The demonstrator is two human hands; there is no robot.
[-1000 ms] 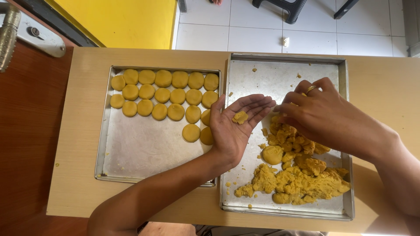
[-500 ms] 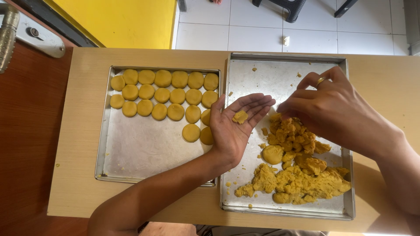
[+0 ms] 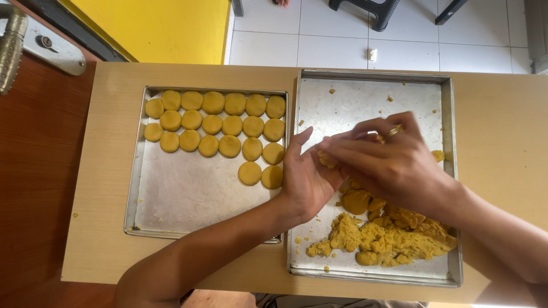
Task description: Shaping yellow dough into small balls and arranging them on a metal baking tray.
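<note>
Dough lump [image 3: 326, 159] sits in the upturned left hand [image 3: 305, 179] over the right tray [image 3: 365, 91], its fingers spread flat, with the right hand [image 3: 388, 165] directly above it, fingers [image 3: 348, 149] curled down onto the lump, pressing it into the palm.

We see the scene in bright, even daylight, with no dim corners. The strongest light seems to come from about 1 o'clock: the white floor tiles [image 3: 342, 34] there are nearly washed out. The right metal tray [image 3: 354, 97] shows a pale, soft sheen on its bare part, while the left metal tray [image 3: 188, 194] looks duller and greyer. Shadows are soft and short; we notice a faint one under the left hand [image 3: 305, 177] and the forearm toward 7 o'clock. The right hand [image 3: 388, 162] is slightly blurred at the fingers. The table [image 3: 502, 114] edges bow a little near the frame borders.
</note>
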